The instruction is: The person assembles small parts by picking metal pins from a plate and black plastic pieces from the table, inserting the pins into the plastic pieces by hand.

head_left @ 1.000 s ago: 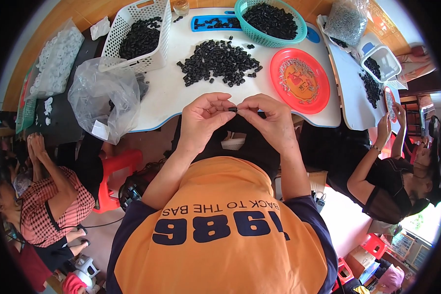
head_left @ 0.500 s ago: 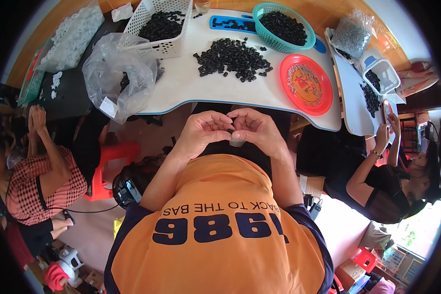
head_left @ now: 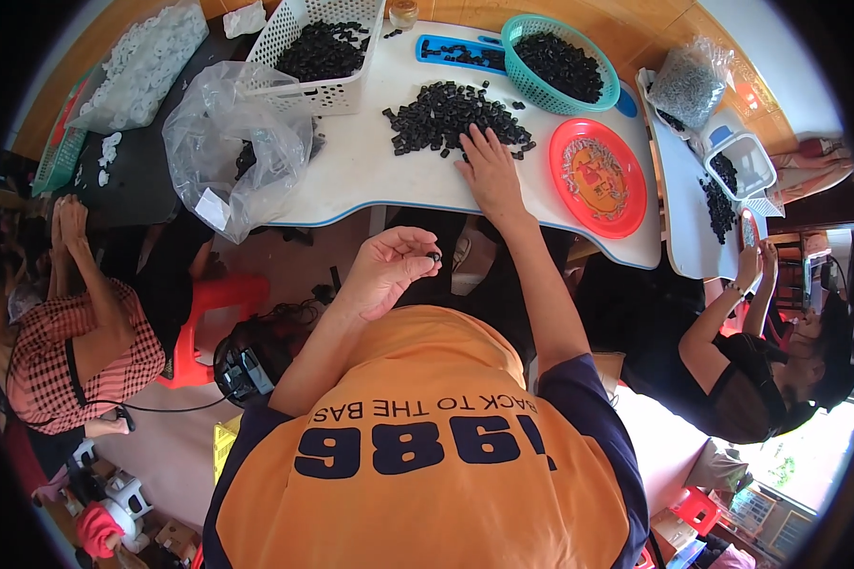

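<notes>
In front of my lap, my left hand [head_left: 387,272] pinches a small black plastic part [head_left: 434,257] between thumb and fingers. My right hand [head_left: 492,177] reaches over the white table [head_left: 370,175], its fingers stretched out. Its fingertips meet the near right side of a loose heap of small black plastic parts [head_left: 443,114]. Nothing shows in that hand, though the underside of its fingers is hidden. To its right lies a red plate [head_left: 638,175] with small silvery pieces spread on it.
Behind the heap are a blue tray [head_left: 431,55] and a teal basket [head_left: 514,68] of black parts. A white basket [head_left: 346,93] and a clear plastic bag [head_left: 199,152] stand left. People sit at both sides, the right one by another table [head_left: 683,204].
My hands were together over my lap. The right one has moved up and forward to the heap, its fingers now spread. My left hand stays low with the black part.
</notes>
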{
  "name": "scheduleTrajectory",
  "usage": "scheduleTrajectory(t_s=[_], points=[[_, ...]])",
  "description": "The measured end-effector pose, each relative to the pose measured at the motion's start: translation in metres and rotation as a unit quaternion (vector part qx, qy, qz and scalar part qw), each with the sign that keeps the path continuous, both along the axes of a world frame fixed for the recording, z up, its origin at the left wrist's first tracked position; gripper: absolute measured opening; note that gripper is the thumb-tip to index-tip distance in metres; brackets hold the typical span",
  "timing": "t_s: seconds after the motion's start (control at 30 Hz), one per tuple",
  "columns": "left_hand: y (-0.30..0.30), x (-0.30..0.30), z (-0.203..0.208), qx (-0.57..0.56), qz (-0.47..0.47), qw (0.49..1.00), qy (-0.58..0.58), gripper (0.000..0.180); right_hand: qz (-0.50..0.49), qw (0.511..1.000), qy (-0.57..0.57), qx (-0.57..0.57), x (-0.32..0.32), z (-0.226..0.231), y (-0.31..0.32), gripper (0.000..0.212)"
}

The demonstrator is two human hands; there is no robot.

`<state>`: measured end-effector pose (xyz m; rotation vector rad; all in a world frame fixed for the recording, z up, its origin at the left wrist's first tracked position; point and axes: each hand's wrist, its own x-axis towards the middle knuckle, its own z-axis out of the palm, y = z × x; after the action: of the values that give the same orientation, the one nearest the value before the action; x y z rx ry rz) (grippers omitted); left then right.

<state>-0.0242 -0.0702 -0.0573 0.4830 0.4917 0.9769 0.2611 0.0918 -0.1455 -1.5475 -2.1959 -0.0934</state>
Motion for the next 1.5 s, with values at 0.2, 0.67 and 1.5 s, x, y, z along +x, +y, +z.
scheduleTrajectory(t_s=[0.2,0.67,1.5], points=[[-0.001,-0.012,-0.009,0.007,0.017,1.000,0.004,0.040,0.036,0.999,0.001,-0.014,0.010,-0.002,-0.003,0.046],[-0.007,-0.016,-0.018,-0.024,0.006,1.000,0.017,0.036,0.023,0.994,0.107,0.019,0.047,0.011,-0.007,0.037],[0.045,-0.024,-0.021,-0.035,0.015,0.999,-0.018,0.028,-0.026,0.995,0.093,-0.008,0.034,0.036,-0.001,0.025]])
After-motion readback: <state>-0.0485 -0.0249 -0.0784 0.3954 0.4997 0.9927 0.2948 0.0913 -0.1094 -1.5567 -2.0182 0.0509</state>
